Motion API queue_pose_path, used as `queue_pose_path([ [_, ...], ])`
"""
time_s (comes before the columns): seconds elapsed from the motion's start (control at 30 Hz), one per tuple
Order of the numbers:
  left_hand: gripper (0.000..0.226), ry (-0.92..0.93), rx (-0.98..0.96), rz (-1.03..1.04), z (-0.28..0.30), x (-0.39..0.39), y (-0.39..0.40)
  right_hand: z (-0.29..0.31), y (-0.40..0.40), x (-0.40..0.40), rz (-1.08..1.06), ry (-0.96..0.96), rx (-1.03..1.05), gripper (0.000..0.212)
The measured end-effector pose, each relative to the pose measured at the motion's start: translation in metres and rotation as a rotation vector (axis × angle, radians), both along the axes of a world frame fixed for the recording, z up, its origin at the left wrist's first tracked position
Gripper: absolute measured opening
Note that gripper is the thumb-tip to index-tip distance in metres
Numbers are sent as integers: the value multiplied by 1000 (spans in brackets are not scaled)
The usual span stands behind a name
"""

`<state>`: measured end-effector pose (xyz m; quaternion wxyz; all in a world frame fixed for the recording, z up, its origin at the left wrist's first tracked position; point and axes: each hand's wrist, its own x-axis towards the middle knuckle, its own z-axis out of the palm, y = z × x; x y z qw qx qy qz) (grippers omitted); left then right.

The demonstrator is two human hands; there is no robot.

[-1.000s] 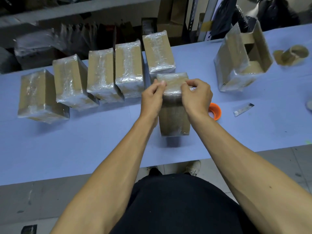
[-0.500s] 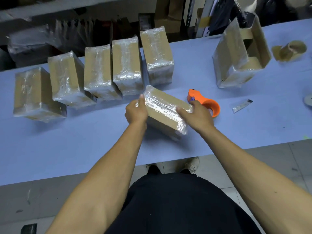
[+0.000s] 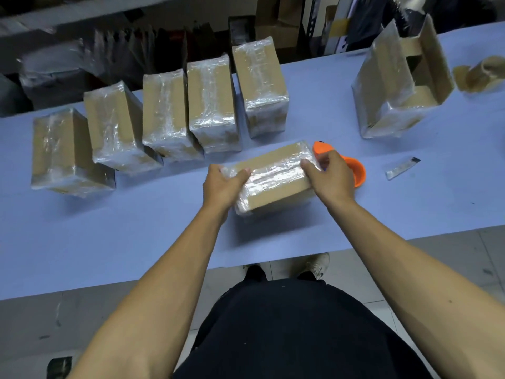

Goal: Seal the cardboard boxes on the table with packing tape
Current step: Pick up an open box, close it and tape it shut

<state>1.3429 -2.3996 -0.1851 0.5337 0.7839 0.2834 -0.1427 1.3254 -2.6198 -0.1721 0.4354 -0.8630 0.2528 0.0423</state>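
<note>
Blue table [image 3: 136,228], box [image 3: 273,176] now flatter, rotated between both hands.

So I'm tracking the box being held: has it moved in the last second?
Yes. The box tipped from upright onto its side, uncovering the orange tape dispenser.

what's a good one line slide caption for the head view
Both hands, left hand and right hand, grip a tape-wrapped cardboard box on the blue table, beside an orange tape dispenser.
</note>
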Motion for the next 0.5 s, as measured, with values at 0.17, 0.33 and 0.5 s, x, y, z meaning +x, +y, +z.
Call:
queue_pose_path([
  [0.17,40,83,-33,-221,-2,-14,4,-4,-2,8,-9,-75,101,21],
  [0.33,39,55,-123,-484,10,2,-14,-7,14,18,234,-87,76,30],
  [0.5,39,89,-185,-334,0,-9,-21,-12,26,15,77,-103,32,42],
])
